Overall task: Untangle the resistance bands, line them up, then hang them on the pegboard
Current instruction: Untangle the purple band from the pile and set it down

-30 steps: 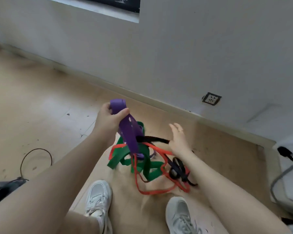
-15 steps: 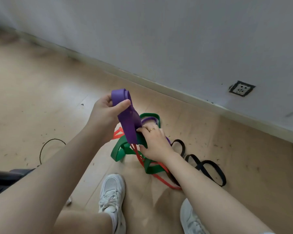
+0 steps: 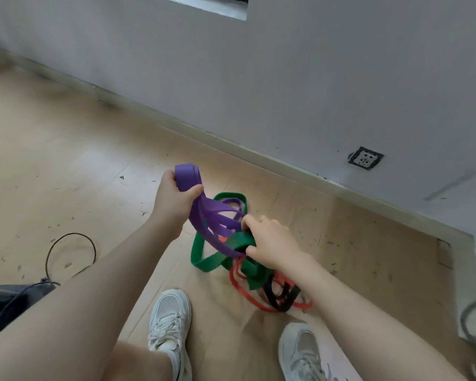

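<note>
Floor (image 3: 66,166): ~4 bands (image 3: 220,259), 2 hands (image 3: 272,243).

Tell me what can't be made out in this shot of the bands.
- Pegboard: nowhere in the head view.
- Green band: its grasped stretch is hidden under the right hand.
- Red band and black band: partly behind the right forearm.
- Purple band: its strands are motion-blurred below the left hand.

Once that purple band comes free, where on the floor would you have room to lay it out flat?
Bare floor lies between the skirting board and the left hand; more lies right of the right hand. It is crowded where green band, red band and black band tangle ahead of the shoes.
</note>
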A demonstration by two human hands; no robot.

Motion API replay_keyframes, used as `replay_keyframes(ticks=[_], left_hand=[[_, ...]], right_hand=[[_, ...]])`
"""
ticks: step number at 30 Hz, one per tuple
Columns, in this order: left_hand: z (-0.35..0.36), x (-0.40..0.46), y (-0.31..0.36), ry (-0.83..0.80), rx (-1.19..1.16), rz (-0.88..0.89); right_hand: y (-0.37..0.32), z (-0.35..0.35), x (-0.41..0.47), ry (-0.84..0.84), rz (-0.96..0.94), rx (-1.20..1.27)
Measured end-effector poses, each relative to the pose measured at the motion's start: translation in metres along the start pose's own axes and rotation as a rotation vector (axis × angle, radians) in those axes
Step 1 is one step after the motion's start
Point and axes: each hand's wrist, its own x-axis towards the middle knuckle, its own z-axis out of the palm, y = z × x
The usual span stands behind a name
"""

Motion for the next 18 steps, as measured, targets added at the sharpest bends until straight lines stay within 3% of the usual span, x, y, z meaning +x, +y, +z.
replay_keyframes(ticks=[3,9,12,15,18], left_hand=[[0.005,0.001,-0.007,0.011,0.057,0.020],[0.034,-0.012,-0.001,-0.007,0.123,0.066],[0.048,-0.015,0.002,0.020,0.148,0.079],[0.049,-0.017,0.001,0.074,0.102,-0.022],[0.043,-0.014,0.004,0.064,-0.127,-0.111]], right_hand=[[0.003,-0.029,-0.011,0.110,-0.007,0.392],[0.018,-0.112,-0.023,0.565,0.013,1.177],[0.026,-0.131,-0.039,0.571,-0.102,1.382],[0.039,-0.131,-0.051,0.431,-0.111,1.229],[0.065,-0.121,-0.046,0.164,0.164,0.578]])
